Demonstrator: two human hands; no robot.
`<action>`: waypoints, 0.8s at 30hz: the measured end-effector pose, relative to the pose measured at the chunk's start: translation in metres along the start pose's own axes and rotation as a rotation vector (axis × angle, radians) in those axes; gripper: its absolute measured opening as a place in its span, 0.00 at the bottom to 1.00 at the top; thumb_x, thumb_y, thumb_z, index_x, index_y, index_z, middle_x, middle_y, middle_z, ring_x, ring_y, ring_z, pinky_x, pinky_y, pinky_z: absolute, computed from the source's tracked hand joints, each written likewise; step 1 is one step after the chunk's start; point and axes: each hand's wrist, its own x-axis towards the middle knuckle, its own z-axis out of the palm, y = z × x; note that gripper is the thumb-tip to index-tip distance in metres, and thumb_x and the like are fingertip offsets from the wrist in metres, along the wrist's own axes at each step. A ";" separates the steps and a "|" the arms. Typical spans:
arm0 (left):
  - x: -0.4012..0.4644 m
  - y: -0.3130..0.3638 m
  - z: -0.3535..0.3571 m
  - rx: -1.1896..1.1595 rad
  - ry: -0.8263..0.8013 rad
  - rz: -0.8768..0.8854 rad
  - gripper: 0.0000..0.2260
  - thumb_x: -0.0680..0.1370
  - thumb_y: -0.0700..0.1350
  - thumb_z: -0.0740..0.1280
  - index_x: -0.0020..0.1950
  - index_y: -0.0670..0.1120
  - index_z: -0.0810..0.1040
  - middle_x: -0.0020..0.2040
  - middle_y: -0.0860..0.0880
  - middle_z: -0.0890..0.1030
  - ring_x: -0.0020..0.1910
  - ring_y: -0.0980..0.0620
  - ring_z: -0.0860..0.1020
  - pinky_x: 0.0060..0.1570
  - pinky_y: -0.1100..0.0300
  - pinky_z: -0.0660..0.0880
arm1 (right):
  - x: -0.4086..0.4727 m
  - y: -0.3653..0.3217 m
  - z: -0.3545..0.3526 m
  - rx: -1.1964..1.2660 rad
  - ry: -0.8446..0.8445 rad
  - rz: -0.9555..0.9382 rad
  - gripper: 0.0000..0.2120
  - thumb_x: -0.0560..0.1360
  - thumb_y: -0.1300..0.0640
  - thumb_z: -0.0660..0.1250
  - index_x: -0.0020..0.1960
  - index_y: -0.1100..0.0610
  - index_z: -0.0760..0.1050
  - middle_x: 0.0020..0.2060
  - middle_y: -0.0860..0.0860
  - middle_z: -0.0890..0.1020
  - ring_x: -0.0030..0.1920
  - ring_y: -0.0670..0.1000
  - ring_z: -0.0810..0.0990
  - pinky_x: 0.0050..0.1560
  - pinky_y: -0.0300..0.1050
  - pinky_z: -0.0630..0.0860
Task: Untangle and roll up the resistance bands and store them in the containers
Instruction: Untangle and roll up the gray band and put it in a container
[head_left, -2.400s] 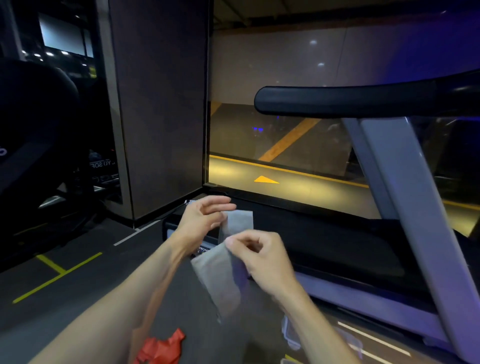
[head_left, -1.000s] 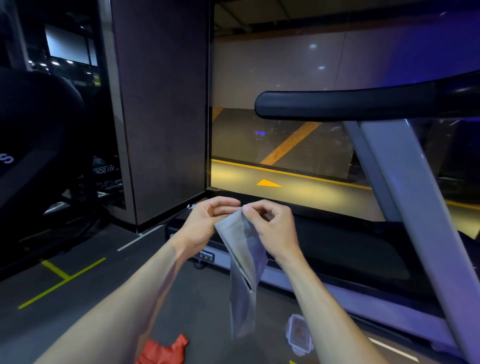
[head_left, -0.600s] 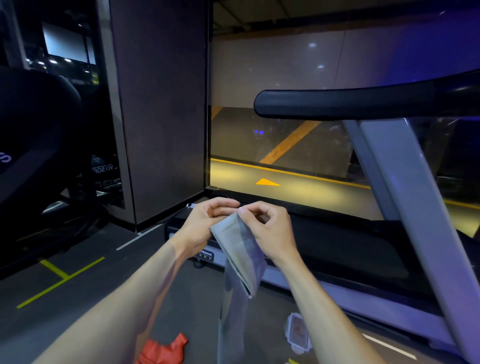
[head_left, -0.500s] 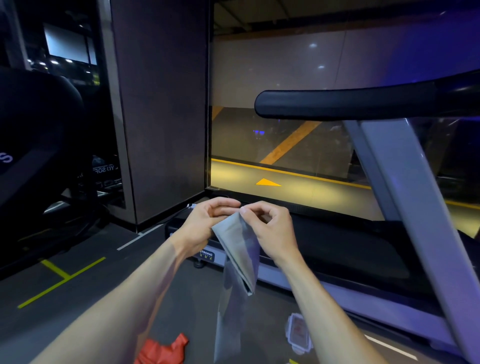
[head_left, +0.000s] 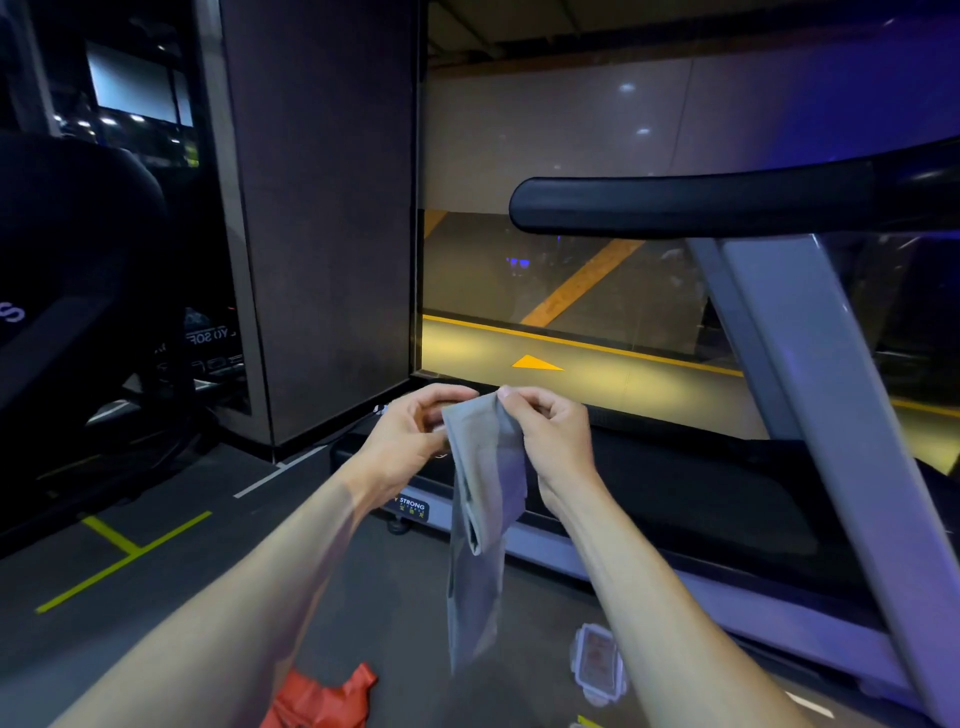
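A flat grey resistance band (head_left: 480, 519) hangs down in front of me, folded over near its top. My left hand (head_left: 410, 436) pinches its upper left corner and my right hand (head_left: 550, 436) pinches the upper right corner, both held at chest height. A crumpled red band (head_left: 322, 699) lies on the floor below my left forearm. A clear lidded container (head_left: 597, 662) with something red inside sits on the floor beside my right forearm.
A treadmill stands to the right, with its black handrail (head_left: 701, 202), grey upright (head_left: 810, 389) and dark deck (head_left: 675, 493). A glass wall and a dark pillar (head_left: 322, 223) are ahead. Yellow tape lines (head_left: 124, 556) mark the dark floor at left.
Both hands rose and came together at the band's top edge. The band went from a spread sheet to a long folded strip hanging down, and its lower end has swung slightly.
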 end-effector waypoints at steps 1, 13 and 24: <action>0.001 0.001 0.001 0.004 -0.002 0.003 0.16 0.76 0.28 0.70 0.60 0.44 0.81 0.50 0.46 0.86 0.49 0.44 0.80 0.49 0.50 0.77 | 0.002 0.001 0.001 0.016 0.023 0.028 0.06 0.77 0.56 0.74 0.42 0.53 0.87 0.40 0.47 0.88 0.43 0.45 0.82 0.52 0.48 0.80; -0.006 -0.012 -0.007 0.072 0.127 -0.109 0.22 0.70 0.37 0.68 0.64 0.50 0.78 0.59 0.51 0.84 0.47 0.57 0.80 0.42 0.61 0.73 | 0.038 -0.044 0.004 0.118 0.077 0.116 0.06 0.76 0.55 0.76 0.43 0.57 0.85 0.41 0.50 0.87 0.42 0.49 0.82 0.43 0.45 0.80; -0.013 -0.046 0.025 0.226 0.080 -0.195 0.06 0.77 0.38 0.73 0.43 0.47 0.82 0.40 0.49 0.85 0.34 0.58 0.79 0.35 0.65 0.74 | 0.054 -0.091 0.018 0.099 0.148 0.014 0.05 0.75 0.54 0.77 0.42 0.53 0.85 0.44 0.49 0.88 0.51 0.51 0.85 0.57 0.50 0.83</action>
